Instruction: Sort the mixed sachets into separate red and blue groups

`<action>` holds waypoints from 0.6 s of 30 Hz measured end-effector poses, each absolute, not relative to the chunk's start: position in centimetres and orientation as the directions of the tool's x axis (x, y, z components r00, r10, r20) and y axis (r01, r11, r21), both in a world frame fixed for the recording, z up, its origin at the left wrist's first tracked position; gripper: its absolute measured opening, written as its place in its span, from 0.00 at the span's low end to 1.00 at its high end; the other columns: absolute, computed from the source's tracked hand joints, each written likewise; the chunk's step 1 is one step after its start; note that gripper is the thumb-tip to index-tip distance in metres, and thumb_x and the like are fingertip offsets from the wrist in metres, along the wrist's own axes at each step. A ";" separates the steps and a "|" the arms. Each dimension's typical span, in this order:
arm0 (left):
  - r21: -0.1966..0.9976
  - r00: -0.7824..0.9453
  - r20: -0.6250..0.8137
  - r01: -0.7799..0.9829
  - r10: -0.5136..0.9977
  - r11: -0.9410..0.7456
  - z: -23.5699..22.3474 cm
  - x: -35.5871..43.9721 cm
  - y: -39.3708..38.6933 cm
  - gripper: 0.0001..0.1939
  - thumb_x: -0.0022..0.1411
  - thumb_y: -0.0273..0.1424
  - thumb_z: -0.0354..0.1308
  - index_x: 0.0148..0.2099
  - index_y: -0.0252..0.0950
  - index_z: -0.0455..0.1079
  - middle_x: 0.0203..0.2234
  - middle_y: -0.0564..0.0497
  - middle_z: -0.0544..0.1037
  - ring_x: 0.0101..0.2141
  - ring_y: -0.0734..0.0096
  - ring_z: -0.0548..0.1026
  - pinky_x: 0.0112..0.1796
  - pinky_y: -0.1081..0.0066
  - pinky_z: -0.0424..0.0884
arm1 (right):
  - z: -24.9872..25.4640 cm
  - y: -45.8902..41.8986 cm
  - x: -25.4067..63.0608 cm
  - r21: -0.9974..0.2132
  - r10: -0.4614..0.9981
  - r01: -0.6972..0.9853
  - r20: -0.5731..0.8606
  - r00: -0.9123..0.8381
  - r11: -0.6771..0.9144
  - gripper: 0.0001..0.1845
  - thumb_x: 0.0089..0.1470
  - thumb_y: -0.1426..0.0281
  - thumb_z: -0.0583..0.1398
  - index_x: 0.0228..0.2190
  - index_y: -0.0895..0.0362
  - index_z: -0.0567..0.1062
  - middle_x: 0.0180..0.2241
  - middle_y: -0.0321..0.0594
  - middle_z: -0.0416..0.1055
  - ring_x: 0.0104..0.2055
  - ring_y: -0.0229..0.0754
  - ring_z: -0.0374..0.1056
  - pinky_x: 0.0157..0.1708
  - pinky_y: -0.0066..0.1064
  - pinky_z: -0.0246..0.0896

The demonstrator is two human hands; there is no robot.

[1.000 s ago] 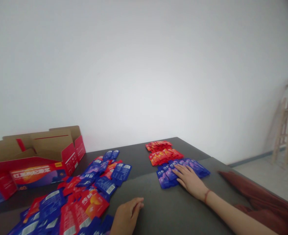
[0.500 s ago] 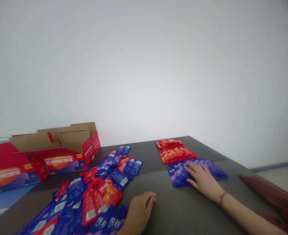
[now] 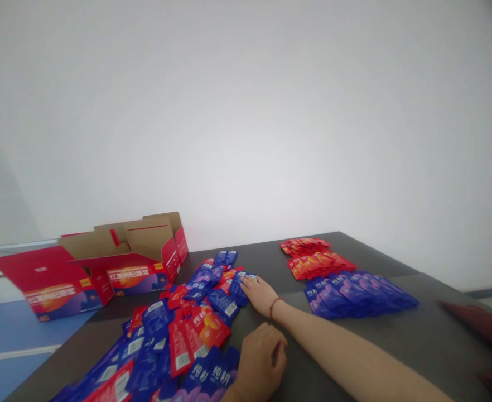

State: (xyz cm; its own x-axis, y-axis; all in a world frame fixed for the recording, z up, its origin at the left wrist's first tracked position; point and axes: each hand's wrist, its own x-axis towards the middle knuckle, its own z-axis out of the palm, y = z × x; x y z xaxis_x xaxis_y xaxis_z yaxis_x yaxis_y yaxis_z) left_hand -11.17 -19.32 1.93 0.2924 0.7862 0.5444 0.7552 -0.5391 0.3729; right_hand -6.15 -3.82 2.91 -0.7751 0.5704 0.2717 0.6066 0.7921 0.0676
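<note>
My right hand [image 3: 260, 295] reaches over the right side of the mixed pile, palm down. Its fingers lie stretched over a blue sachet [image 3: 238, 286], partly covering it. My left hand [image 3: 263, 357] rests closer in on the dark table, fingers curled, with nothing visible in them. Beside it are blue-purple sachets [image 3: 206, 371] and a red-orange sachet [image 3: 208, 326]. On the right, a fanned row of blue-purple sachets [image 3: 357, 293] lies in front of a row of red-orange sachets [image 3: 319, 264], with another red row [image 3: 304, 245] behind.
Two open red cardboard boxes stand on the left, a nearer box [image 3: 64, 296] and a farther box [image 3: 141, 273]. A blue surface [image 3: 7, 329] shows below the nearer one. Dark red material [image 3: 480, 324] lies at the right edge of the table [image 3: 380, 346]. A white wall rises behind.
My right hand has moved left from the fanned blue row to a blue sachet in the pile. My left hand's fingers have curled in more. The view has turned slightly left.
</note>
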 end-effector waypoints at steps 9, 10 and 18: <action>0.405 0.296 0.547 0.725 0.783 -0.556 1.8 -10.8 -18.7 0.09 0.54 0.19 0.49 0.32 0.38 0.66 0.26 0.52 0.73 0.31 0.71 0.69 0.31 0.73 0.61 | 3.7 -1.2 -6.4 0.083 0.591 0.608 0.164 -0.790 0.790 0.14 0.54 0.74 0.54 0.43 0.58 0.72 0.45 0.47 0.72 0.48 0.47 0.66 0.48 0.42 0.56; 0.410 0.289 0.550 0.724 0.783 -0.555 1.8 -10.8 -18.7 0.10 0.54 0.19 0.49 0.32 0.38 0.66 0.26 0.52 0.73 0.31 0.71 0.69 0.31 0.73 0.61 | 3.7 -1.2 -6.1 0.089 0.575 0.591 0.153 -0.803 0.802 0.15 0.53 0.73 0.55 0.43 0.57 0.72 0.46 0.46 0.71 0.49 0.47 0.65 0.48 0.41 0.55; 0.395 0.295 0.569 0.721 0.768 -0.569 2.3 -10.7 -18.9 0.09 0.56 0.20 0.48 0.32 0.38 0.67 0.26 0.52 0.73 0.30 0.70 0.70 0.34 0.71 0.65 | 4.2 -0.7 -5.8 0.072 0.588 0.596 0.105 -0.802 0.800 0.14 0.55 0.76 0.53 0.43 0.58 0.73 0.47 0.50 0.70 0.50 0.48 0.65 0.48 0.43 0.56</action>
